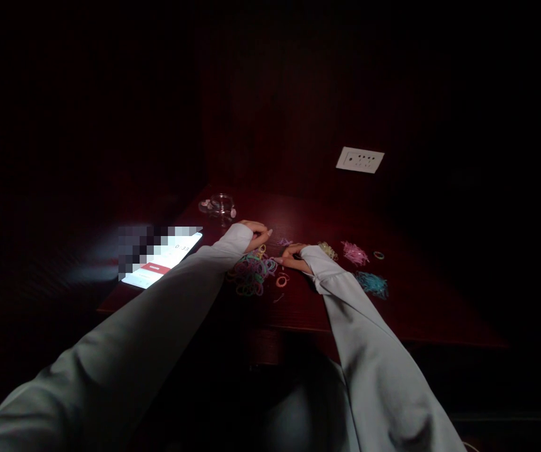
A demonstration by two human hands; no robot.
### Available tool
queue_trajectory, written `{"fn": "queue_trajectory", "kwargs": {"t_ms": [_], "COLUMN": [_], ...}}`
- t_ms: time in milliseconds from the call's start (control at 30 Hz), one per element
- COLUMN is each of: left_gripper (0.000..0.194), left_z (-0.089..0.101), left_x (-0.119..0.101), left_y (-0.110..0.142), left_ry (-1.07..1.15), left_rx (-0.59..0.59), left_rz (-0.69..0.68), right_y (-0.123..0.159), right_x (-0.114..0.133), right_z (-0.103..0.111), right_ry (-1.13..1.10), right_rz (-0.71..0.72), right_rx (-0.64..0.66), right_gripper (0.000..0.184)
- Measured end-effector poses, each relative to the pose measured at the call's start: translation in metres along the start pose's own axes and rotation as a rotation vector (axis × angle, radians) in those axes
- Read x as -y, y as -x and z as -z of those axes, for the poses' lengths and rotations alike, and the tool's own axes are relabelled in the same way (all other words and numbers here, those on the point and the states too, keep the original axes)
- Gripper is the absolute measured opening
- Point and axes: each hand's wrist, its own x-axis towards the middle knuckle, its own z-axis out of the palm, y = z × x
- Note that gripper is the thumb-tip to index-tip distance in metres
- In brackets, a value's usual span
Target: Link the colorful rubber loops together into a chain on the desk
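Note:
A mixed pile of coloured elastic bands (251, 276) lies on the dark red table (298, 311). My left hand (257, 232) hovers at the pile's far edge, its fingers curled together. Just right of the pile, my right hand (295, 256) has its thumb and fingers drawn together, the tips close to the bands. Whatever either hand may hold is too small and dim to make out. A single orange band (281, 281) rests below the right hand. Between and beyond the hands sits a small purple bunch of bands (284, 242).
To the right are yellow bands (330, 250), pink bands (355, 253), teal bands (372, 284) and a lone greenish band (378, 255). A glass jar (223, 206) stands at the back left. A lit phone (161, 263) lies left. The wall bears a socket plate (359, 160).

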Motion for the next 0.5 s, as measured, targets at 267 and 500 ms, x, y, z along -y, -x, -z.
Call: {"fn": "queue_trajectory", "kwargs": {"t_ms": [267,500], "left_gripper": [0.048,0.051], "left_z": [0.001,0.001], "left_x": [0.001,0.002], "left_y": [0.0,0.0], "left_ry": [-0.021,0.001], "left_rx": [0.026,0.036], "left_rz": [-0.008,-0.012], "right_y": [0.001,0.004], "right_x": [-0.001,0.01], "right_z": [-0.003,-0.002], "right_ry": [-0.056,-0.175], "right_rz": [-0.07,-0.13], "right_rx": [-0.006,0.01], "right_gripper": [0.047,0.047]}}
